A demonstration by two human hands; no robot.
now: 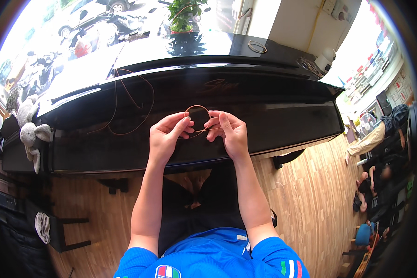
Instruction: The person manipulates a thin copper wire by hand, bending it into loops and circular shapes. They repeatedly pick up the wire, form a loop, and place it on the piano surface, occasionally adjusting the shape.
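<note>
The person in the blue shirt (208, 248) holds a copper-coloured wire loop (198, 106) with both bare hands, in front of a black piano (282, 111). The loop is near the middle of the view, a little above it, and all clock directions here are counted from it, with twelve pointing away from the person.

At nine o'clock of the loop, the left hand (166, 135) has its grip closed on the wire, pinched between the thumb and the bent fingers. At three o'clock, the right hand (234, 135) also grips the wire between the thumb and the fingers. A thin length of the wire passes across the lower part of the loop, from one hand toward the other.

At ten o'clock, a thin bent wire (153, 95) shows against the piano in a wide curve; whether it joins with the loop, one cannot tell. On the piano top, a potted plant (183, 9) stands at twelve o'clock, and a pale coil of cable (263, 47) lies at one o'clock. A white device (325, 59) stands at two o'clock, beside some tangled cords.

A grey plush toy (28, 134) is at nine o'clock, by the piano's end. Farther away, at three o'clock, there is a white fan (367, 121).
</note>
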